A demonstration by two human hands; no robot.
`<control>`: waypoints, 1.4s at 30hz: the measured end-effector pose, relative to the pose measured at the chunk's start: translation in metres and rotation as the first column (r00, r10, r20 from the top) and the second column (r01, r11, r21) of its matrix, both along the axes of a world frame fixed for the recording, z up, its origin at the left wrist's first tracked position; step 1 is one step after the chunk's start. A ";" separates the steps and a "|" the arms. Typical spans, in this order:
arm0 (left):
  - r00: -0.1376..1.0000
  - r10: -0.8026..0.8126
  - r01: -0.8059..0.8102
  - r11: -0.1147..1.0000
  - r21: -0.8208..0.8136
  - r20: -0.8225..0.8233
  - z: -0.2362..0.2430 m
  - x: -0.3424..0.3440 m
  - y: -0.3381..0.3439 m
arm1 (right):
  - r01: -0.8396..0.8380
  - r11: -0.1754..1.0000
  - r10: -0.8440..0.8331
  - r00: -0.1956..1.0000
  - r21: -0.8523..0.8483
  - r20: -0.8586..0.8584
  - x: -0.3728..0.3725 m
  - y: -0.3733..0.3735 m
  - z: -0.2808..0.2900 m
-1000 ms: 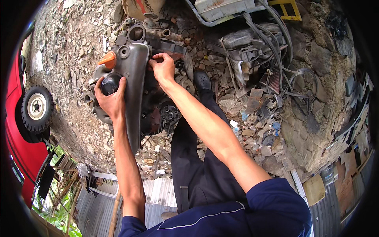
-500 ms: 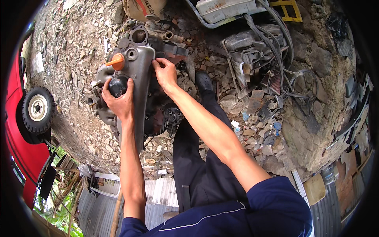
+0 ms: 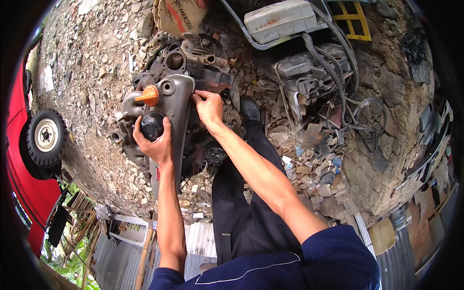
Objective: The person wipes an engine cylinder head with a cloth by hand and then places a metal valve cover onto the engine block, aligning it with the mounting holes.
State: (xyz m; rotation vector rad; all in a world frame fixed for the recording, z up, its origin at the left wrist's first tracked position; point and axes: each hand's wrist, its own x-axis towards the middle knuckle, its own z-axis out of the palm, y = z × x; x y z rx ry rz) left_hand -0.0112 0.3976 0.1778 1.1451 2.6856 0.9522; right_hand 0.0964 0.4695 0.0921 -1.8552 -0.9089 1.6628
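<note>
A long grey engine valve cover (image 3: 181, 111) lies over a dirty engine block (image 3: 212, 77), its near end pointing toward me. On it are an orange oil filler cap (image 3: 150, 95) and a round black dome-shaped part (image 3: 152, 125). My left hand (image 3: 157, 146) curls around that black part, thumb on its right side and fingers on its left. At the cover's far right edge my right hand (image 3: 210, 108) is closed, thumb and index finger pinching the rim. What lies beneath the cover is mostly hidden.
Broken stone and tile litter the ground. A paper sack (image 3: 181, 17) stands beyond the engine. To the right are a grey metal box (image 3: 280, 21), thick cables (image 3: 328, 63) and scrap parts. A red vehicle's wheel (image 3: 47, 134) is at far left. My foot in a dark clog (image 3: 250, 109) is beside the engine.
Engine, cover and both hands now appear lower in the picture and slightly to the right; the background has shifted down too, though less. Both hands keep the same holds.
</note>
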 end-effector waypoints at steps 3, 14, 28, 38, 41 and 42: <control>0.999 -0.031 0.030 0.999 -0.019 -0.042 -0.002 -0.006 -0.003 | 0.031 0.998 -0.030 0.999 -0.058 0.015 -0.001 0.002 0.009; 0.978 -0.198 0.195 0.979 -0.054 -0.066 -0.007 -0.015 -0.012 | 0.036 0.998 -0.036 0.999 -0.047 0.004 -0.006 0.011 0.001; 0.994 0.048 -0.072 0.964 -0.254 -0.099 -0.011 -0.009 -0.032 | -0.482 0.874 0.485 0.874 0.066 -0.029 0.016 0.051 0.002; 0.990 0.004 -0.057 0.929 -0.365 -0.144 0.001 -0.018 -0.034 | -0.472 0.881 0.472 0.881 0.010 -0.021 0.012 0.071 0.046; 0.973 -0.106 0.006 0.897 -0.441 -0.203 0.019 -0.019 -0.046 | -0.701 0.636 0.685 0.705 0.321 0.182 0.012 0.084 0.047; 0.977 -0.088 -0.008 0.895 -0.446 -0.194 0.023 -0.021 -0.053 | -0.770 0.502 0.729 0.622 0.393 0.287 0.007 0.086 0.049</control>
